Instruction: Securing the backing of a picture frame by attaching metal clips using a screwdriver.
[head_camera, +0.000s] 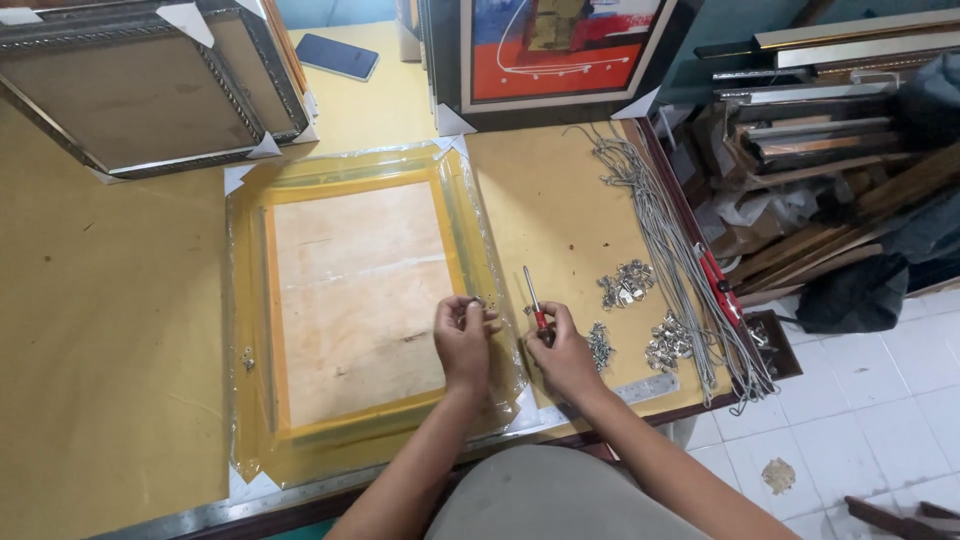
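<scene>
A picture frame (266, 300) wrapped in clear plastic lies face down on the table, its wooden backing board up. My left hand (463, 338) rests on the frame's right rail and pinches a small metal hanger fitting (478, 301) against it. My right hand (558, 352), just right of the frame, grips a red-handled screwdriver (533, 302) whose shaft points away from me. The two hands are close but apart.
Piles of metal hanger fittings (627, 283) and a bundle of grey wire cords (660, 230) lie to the right, with a steel ruler (650, 388) at the table edge. Another frame (150, 90), a phone (337, 55) and a painting (560, 50) sit at the back. Moulding offcuts (820, 140) crowd the right.
</scene>
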